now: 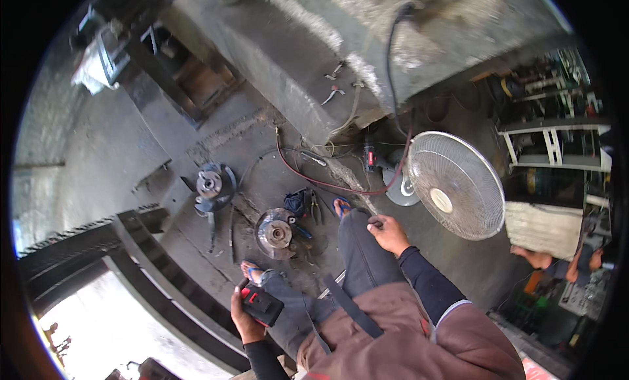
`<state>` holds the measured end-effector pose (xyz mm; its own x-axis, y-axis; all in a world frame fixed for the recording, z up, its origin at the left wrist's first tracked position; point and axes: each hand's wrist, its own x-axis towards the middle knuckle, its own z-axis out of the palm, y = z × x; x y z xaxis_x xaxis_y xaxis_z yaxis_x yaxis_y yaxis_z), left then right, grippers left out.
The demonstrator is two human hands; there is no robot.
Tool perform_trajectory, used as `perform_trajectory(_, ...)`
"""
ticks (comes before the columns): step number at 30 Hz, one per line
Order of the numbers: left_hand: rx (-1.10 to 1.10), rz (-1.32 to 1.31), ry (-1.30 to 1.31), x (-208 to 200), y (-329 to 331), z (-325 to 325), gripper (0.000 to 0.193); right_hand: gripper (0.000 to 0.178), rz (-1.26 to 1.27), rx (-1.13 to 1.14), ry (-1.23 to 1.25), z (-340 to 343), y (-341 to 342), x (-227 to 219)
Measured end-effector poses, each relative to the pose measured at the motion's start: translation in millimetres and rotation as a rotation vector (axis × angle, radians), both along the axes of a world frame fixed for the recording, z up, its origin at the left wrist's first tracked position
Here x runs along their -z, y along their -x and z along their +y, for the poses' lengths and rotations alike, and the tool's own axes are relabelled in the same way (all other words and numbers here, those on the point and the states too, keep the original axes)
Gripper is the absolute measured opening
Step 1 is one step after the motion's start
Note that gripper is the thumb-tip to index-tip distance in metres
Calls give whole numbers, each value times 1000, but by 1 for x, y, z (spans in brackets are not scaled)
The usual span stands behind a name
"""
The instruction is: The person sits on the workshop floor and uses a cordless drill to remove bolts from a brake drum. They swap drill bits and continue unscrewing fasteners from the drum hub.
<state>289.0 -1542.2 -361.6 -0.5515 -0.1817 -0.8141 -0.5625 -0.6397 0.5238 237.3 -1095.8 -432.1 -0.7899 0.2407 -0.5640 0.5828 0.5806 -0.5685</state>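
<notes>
My left hand [245,320] is closed round a black and red cordless power tool [263,306], its block-shaped battery end facing up; its front end is hidden. Over my right knee, my right hand [391,237] pinches a small dark piece [375,224], too small to name. On the floor between my feet lies a wheel hub with a brake disc shield [278,233]. A second hub [209,183] is farther off to the left. Beside the nearer hub are pliers [316,208] and a dark cloth bundle [296,202].
A standing fan [452,183] is at my right. A red hose [321,182] curves across the floor near another black and red power tool [371,158]. Dark steel frames [157,262] stand at left, a concrete ledge [282,72] ahead. Another person's arm [532,257] shows at right.
</notes>
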Motion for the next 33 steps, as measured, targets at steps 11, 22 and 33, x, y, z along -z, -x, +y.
perform_trajectory(11,-312,-114,63,239,-19,10,66,87,79,-416,-959,150,123,291)
perform_trajectory(22,-325,382,190,206,-8,40,65,81,131,-312,-1120,176,140,321)
perform_trajectory(33,-303,547,84,220,-44,63,63,45,485,-512,-1137,80,105,240)
